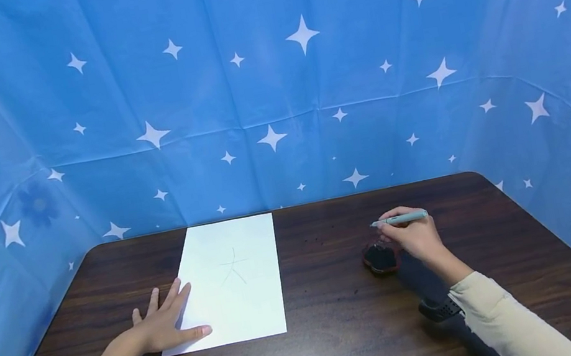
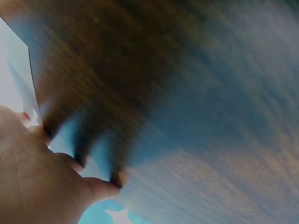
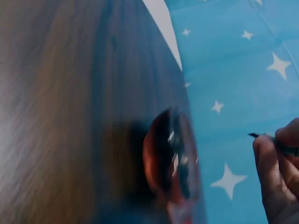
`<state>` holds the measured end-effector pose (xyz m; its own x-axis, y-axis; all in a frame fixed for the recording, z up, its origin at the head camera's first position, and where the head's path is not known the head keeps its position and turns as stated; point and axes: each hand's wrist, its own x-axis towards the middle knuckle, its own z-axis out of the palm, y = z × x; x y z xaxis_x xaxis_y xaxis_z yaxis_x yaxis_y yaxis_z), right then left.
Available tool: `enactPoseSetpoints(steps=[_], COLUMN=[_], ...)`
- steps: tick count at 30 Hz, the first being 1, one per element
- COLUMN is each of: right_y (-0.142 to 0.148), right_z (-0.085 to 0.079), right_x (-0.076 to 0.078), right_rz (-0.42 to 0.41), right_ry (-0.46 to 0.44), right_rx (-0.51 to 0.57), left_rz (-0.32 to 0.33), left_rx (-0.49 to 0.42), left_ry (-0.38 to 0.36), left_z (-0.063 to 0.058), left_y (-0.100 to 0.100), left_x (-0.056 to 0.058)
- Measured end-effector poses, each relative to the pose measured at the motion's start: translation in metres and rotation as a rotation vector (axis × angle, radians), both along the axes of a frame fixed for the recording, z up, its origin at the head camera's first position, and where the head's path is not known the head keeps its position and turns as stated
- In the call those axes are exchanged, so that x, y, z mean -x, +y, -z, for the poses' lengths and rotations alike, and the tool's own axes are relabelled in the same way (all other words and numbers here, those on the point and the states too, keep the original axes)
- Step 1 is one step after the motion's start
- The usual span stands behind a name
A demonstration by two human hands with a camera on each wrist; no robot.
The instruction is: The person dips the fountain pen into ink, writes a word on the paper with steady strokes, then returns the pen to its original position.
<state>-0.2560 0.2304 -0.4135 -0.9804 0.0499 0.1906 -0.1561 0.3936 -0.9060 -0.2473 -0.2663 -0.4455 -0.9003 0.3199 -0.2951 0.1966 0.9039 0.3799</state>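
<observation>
A sheet of white paper (image 1: 262,308) lies on the table, bearing a few thin strokes (image 1: 234,265) that form a stick-like character. The left hand (image 1: 160,328) rests with spread fingers across its left edge, thumb on the lower part. In the left wrist view, the palm of that left hand (image 2: 37,172) shows beside the paper's edge. The right hand (image 1: 415,238) pinches a light blue-green fountain pen (image 1: 408,217), held above the table with its tip pointing left. Its dark tip shows in the right wrist view beyond the right hand's fingers (image 3: 268,163).
Just below the right hand stands a small glossy container (image 1: 381,258), dark inside with red at its edge, perhaps an ink bottle. Small dark specks dot the brown table (image 1: 333,296) near it. A blue curtain with white stars (image 1: 269,80) surrounds the back and sides.
</observation>
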Motion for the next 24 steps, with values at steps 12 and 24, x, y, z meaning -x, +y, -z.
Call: enactPoseSetpoints(steps=[12, 24], right_y=[0.034, 0.042], right_z=[0.019, 0.023], right_x=[-0.013, -0.016], right_rz=[-0.057, -0.007], right_ry=[0.065, 0.111], right_rx=[0.127, 0.184], left_rz=[0.010, -0.003], left_rx=[-0.017, 0.011], left_ry=[0.008, 0.002], left_z=[0.002, -0.001], left_y=[-0.003, 0.002], left_x=[0.002, -0.001])
